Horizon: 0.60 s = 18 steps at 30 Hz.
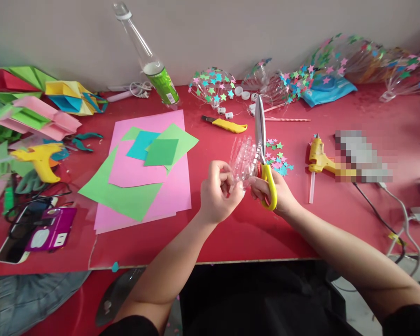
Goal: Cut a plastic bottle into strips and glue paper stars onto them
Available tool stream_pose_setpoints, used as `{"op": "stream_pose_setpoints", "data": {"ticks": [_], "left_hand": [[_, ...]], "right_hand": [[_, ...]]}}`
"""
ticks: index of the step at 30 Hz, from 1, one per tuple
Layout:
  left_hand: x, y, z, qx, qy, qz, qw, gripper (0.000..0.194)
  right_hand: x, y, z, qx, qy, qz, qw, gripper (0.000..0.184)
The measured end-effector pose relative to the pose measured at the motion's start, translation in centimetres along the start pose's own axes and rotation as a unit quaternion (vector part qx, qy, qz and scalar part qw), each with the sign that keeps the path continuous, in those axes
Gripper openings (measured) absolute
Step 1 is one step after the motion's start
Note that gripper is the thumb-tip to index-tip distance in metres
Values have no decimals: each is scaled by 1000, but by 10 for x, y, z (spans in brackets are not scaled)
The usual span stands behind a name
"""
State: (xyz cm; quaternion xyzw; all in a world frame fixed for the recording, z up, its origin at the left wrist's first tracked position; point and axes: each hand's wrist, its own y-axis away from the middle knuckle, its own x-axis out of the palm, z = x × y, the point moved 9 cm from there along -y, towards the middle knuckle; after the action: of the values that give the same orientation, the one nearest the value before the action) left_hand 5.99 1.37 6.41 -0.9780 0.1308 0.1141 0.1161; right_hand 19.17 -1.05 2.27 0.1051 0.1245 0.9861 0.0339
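Observation:
A clear plastic bottle piece (244, 156), cut into many thin strips, is pinched at its lower end between the fingers and thumb of my left hand (217, 192). My right hand (280, 193) grips scissors (261, 123) with yellow handles, the blades pointing away from me and looking closed. Its fingertips also reach the lower right of the plastic piece. Small paper stars (280, 163) lie scattered just beyond my right hand. Behind the plastic lies a yellow utility knife (230, 125).
Coloured paper sheets (136, 203) lie to the left. At the back are a tall clear bottle (163, 84) and star-tipped plastic pieces (213, 84). A yellow glue gun (317, 156) stands at right, another glue gun (42, 161) at left, near a purple box (54, 228).

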Motion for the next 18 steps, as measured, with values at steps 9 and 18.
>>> {"op": "stream_pose_setpoints", "data": {"ticks": [9,18], "left_hand": [[0,8,-22,143,-148,-59,977,35],[0,20,-44,258,-220,-95,936,42]], "right_hand": [[8,-6,-18,29,-84,89,992,24],[12,-5,-3,21,-137,93,986,19]]}}
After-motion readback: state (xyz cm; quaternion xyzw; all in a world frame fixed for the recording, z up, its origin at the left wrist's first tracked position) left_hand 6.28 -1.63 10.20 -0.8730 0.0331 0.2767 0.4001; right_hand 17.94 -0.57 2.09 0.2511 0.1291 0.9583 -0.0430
